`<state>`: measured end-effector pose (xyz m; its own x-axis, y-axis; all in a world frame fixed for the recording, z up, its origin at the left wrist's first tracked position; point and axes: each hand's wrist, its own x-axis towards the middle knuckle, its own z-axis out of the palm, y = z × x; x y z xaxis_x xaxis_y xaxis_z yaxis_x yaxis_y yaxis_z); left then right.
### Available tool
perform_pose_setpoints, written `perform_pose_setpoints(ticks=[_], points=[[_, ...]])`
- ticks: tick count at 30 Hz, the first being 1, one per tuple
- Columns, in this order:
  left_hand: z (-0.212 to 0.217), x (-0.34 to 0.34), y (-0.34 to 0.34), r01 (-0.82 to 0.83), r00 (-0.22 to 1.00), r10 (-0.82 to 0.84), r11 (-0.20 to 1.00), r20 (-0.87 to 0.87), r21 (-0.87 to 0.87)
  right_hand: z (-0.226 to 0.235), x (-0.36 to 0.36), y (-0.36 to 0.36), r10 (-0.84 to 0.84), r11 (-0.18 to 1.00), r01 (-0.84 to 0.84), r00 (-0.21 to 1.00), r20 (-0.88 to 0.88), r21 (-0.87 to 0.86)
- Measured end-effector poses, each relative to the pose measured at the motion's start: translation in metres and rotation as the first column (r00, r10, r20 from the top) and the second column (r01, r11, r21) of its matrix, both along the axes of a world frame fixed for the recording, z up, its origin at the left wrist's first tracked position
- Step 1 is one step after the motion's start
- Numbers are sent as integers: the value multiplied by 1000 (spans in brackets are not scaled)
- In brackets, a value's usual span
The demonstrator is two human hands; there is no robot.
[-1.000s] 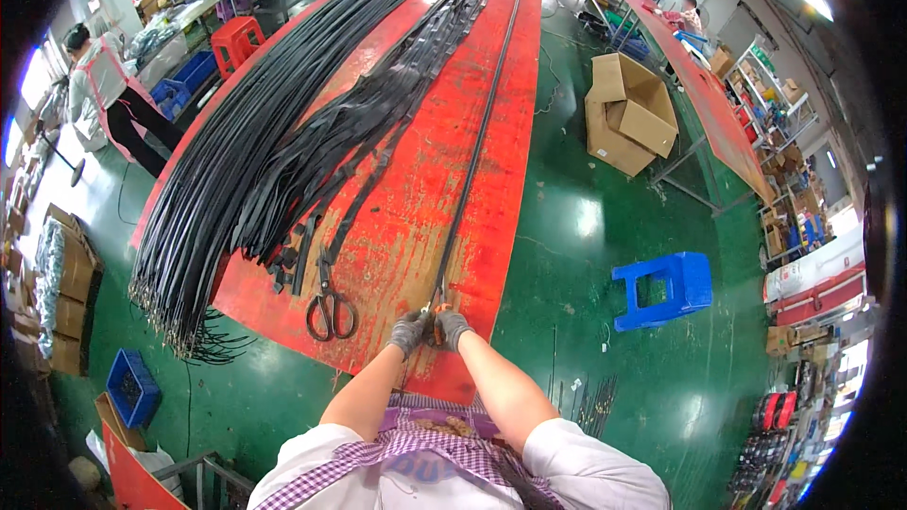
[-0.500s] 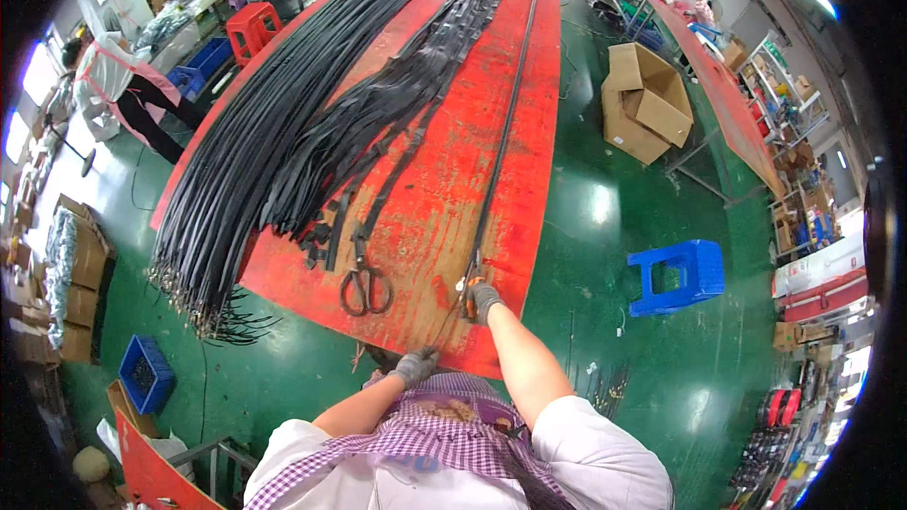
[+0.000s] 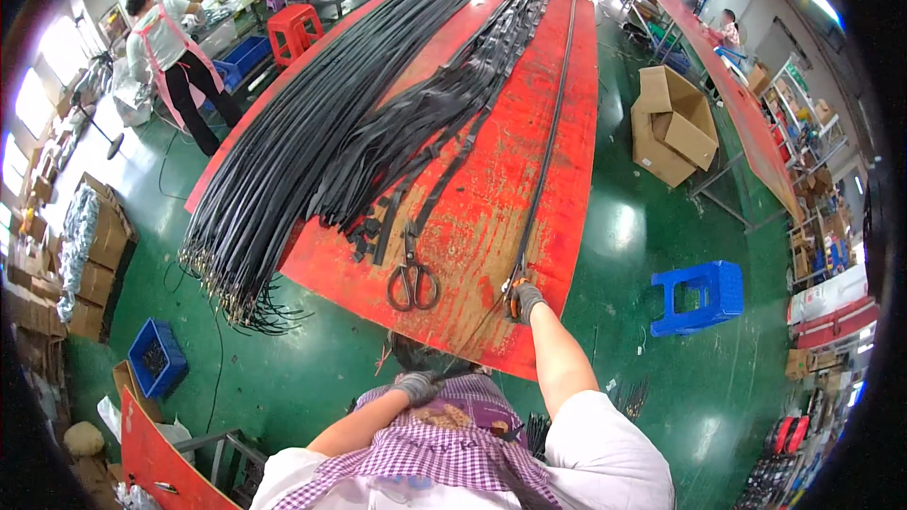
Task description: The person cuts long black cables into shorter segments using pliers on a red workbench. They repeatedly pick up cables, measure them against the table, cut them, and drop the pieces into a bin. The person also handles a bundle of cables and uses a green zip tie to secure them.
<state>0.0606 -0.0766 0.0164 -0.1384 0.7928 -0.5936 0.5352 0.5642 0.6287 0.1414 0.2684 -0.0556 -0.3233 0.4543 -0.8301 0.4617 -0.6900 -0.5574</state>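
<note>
The right hand (image 3: 525,299), gloved, was closed on the near end of a long black strap (image 3: 553,132) that ran away from it up the right part of the red tabletop (image 3: 491,189). The left hand (image 3: 416,385), also gloved, was drawn back against the person's chest, below the near edge, and seemed to grip a thin strand leading up toward the right hand; whether it was fully clenched could not be told. The step looked like drawing one strap out along the board and pulling its end toward the body.

Any further pull seemed to call for keeping the strap straight and clear of the scissors (image 3: 413,281), which lay just left of the right hand.

Further left of the hands, the heap of black straps (image 3: 312,151) overhung the tabletop's left edge. The right hand sat close to the near edge, with little board beneath it. To its right, green floor (image 3: 624,227) lay open as far as a blue stool (image 3: 701,295); cardboard boxes (image 3: 673,125) stood well beyond.
</note>
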Motion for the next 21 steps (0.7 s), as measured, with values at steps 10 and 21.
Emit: perform_pose_setpoints(ticks=[10,21], points=[[-9,-1,35,-271,962,266,943,52,193,74,-25,-31,-117,989,118,993,13,-92],[-11,-11,31,-418,905,412,908,105,40,98,-12,-28,-110,913,76,992,-63,-400]])
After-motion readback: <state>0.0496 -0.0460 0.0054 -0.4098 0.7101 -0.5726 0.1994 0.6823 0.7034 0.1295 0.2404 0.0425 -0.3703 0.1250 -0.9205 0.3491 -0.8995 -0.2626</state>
